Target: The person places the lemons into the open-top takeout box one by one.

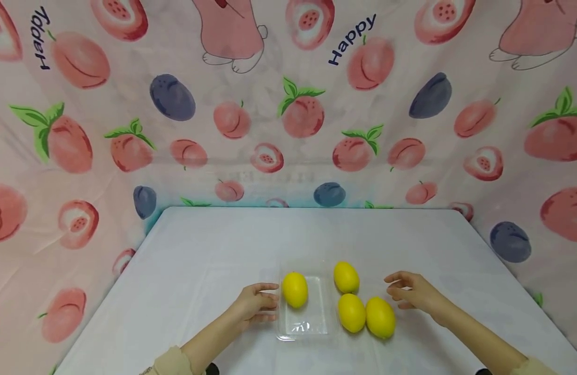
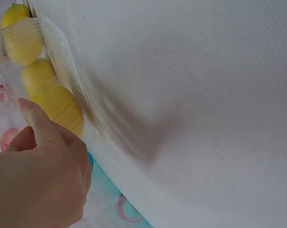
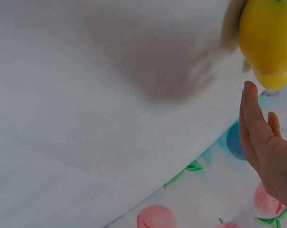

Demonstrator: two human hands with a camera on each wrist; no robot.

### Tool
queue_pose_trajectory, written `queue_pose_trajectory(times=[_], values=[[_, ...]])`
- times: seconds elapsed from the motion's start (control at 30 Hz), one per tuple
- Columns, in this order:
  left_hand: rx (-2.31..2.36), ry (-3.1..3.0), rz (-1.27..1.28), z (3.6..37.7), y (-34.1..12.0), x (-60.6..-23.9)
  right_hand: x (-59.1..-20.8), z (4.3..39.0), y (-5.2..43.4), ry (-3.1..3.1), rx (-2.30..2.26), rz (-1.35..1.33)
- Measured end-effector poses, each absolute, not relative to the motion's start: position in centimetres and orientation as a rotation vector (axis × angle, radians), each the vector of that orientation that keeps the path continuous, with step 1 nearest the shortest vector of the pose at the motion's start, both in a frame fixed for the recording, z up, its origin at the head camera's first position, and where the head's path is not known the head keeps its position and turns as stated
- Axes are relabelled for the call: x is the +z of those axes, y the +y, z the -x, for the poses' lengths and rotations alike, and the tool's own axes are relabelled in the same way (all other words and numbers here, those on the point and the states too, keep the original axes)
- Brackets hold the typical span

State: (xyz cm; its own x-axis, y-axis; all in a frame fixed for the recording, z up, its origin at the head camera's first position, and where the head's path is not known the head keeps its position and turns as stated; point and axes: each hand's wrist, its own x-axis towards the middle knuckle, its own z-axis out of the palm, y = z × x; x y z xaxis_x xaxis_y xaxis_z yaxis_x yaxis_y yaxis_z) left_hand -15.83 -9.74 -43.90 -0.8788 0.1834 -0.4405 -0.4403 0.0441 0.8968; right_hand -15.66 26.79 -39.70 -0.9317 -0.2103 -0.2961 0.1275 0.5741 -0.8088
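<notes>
A clear plastic container (image 1: 310,325) stands on the white table with one yellow lemon (image 1: 295,290) inside, at its far left part. My left hand (image 1: 258,303) is at the container's left side, fingers extended against or right beside its wall. In the left wrist view, the left hand (image 2: 48,164) has its fingertips by the container's ribbed wall (image 2: 62,45). Three more lemons lie to the right of the container: a far one (image 1: 347,277), a near one (image 1: 351,313) and a right one (image 1: 380,317). My right hand (image 1: 412,292) hovers right of them, fingers loosely extended, holding nothing.
The white tabletop (image 1: 223,234) reaches back to a fruit-printed cloth (image 1: 270,104) that hangs behind and along both sides. In the right wrist view, a lemon (image 3: 269,35) is ahead of the right fingertips.
</notes>
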Motion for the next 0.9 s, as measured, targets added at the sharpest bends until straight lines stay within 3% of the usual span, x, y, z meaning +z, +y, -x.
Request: queue_pose_trajectory(times=[0.9], values=[[1.913, 1.871, 0.263, 15.6, -9.9, -43.8, -41.7, 15.1, 26.4, 2.169, -1.303, -0.060]])
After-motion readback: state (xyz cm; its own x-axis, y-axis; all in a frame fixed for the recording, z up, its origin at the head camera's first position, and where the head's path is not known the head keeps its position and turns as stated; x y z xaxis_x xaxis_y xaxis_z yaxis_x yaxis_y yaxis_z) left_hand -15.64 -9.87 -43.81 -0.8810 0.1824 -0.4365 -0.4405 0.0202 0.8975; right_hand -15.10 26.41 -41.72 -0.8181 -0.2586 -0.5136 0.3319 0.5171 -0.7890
